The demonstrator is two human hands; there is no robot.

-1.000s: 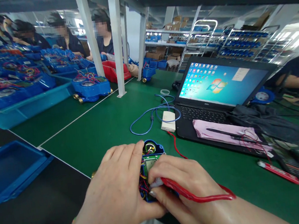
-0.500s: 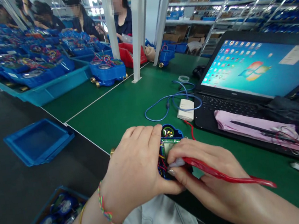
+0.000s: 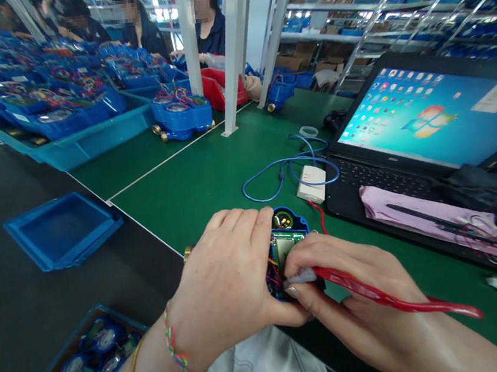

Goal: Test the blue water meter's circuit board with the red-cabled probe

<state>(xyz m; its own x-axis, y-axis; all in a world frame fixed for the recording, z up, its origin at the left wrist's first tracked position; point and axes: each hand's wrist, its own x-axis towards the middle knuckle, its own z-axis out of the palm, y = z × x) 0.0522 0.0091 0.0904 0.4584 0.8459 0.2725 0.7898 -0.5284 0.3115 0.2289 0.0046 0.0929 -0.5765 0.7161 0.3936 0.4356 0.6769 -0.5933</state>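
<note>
Between our hands, near our side of the tabletop (image 3: 179, 199), is an open blue meter (image 3: 284, 246), board and coloured wires facing up; whether it rests there we cannot tell. Our left hand (image 3: 231, 270) wraps its left side, fingers together, likely to steady it. Our right hand (image 3: 351, 276) pinches the grey tip (image 3: 302, 276) of a red lead (image 3: 370, 293) at the board, seemingly for fine control; the lead trails over the wrist, presumably clear of the wires. Beyond the right hand, a white box (image 3: 313, 185) sits beside the laptop (image 3: 406, 163), probably within cable reach. Left of the left hand lies a blue tray (image 3: 62, 232).
</note>
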